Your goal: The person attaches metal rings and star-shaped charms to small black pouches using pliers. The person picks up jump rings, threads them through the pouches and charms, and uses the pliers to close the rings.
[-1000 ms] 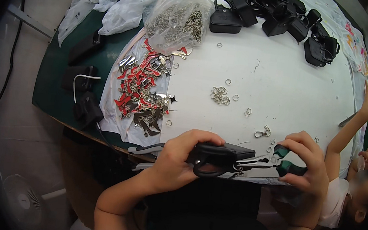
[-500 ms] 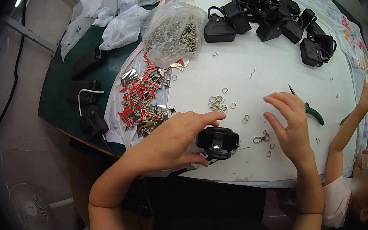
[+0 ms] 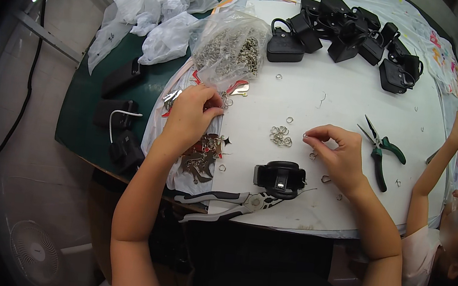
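My right hand (image 3: 339,153) pinches a small metal ring (image 3: 305,135) between thumb and forefinger, beside a little heap of loose rings (image 3: 280,136). Over the pile of red and silver metal charms (image 3: 200,159) my left hand (image 3: 194,107) is closed, its fingertips curled in; what they hold, if anything, is hidden. A small black mini bag (image 3: 280,178) with a handle stands between my forearms near the table's front edge. Touching its near side are grey-and-black handled pliers (image 3: 245,202). Green-handled needle-nose pliers (image 3: 378,148) lie spread right of my right hand.
At the back stand several black mini bags (image 3: 346,35). A clear plastic bag of metal clasps (image 3: 231,50) sits behind the charms. White plastic bags (image 3: 164,17) and black chargers (image 3: 122,114) lie at left. Another person's arm (image 3: 436,161) rests at the right edge.
My left hand has left the black mini bag and moved up-left to the charms, uncovering the grey-handled pliers. My right hand has lowered and closed on a ring. The view has shifted slightly.
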A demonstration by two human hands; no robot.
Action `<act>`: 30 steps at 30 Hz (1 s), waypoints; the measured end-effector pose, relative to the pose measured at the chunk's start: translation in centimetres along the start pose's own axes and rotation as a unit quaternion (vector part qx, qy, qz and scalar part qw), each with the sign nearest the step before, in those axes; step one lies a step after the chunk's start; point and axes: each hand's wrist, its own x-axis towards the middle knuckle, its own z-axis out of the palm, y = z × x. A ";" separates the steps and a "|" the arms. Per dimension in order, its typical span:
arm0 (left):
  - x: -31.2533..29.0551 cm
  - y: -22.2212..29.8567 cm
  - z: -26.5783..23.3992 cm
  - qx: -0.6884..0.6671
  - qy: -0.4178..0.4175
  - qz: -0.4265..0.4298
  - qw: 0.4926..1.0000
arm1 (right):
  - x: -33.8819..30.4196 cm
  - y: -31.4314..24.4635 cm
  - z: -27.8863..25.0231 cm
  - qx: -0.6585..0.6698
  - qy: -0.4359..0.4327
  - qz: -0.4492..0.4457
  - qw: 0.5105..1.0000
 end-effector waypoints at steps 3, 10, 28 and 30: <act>-0.1 1.2 -0.9 -0.124 -0.028 -0.131 0.983 | -0.1 -0.6 -0.2 0.020 0.014 -0.006 1.000; -0.7 5.7 -2.1 -0.466 -0.079 -0.085 0.877 | -0.4 -2.0 -0.7 0.166 -0.025 0.016 0.986; -2.4 10.9 -2.1 -0.511 -0.134 -0.068 0.847 | 0.9 -7.3 -1.4 0.233 -0.129 0.074 0.961; -2.5 10.9 -2.1 -0.520 -0.131 -0.065 0.842 | 0.7 -7.1 -1.1 0.259 -0.113 0.078 0.956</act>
